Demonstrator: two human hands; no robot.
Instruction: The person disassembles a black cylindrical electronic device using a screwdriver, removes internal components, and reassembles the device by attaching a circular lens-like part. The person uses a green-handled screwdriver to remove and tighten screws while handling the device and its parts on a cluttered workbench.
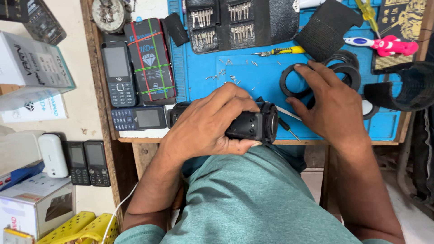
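My left hand grips a black cylindrical device body, a lens-like barrel, at the near edge of the blue work mat. My right hand rests on the mat with fingers spread, its fingertips touching a black ring. A thin screwdriver lies under the right hand, next to the barrel. Several tiny screws are scattered on the mat beyond my left hand.
A black bit-set case lies at the mat's far edge, with a yellow-handled tool below it. More black rings and black covers sit right. Keypad phones and a boxed pack lie left; boxes further left.
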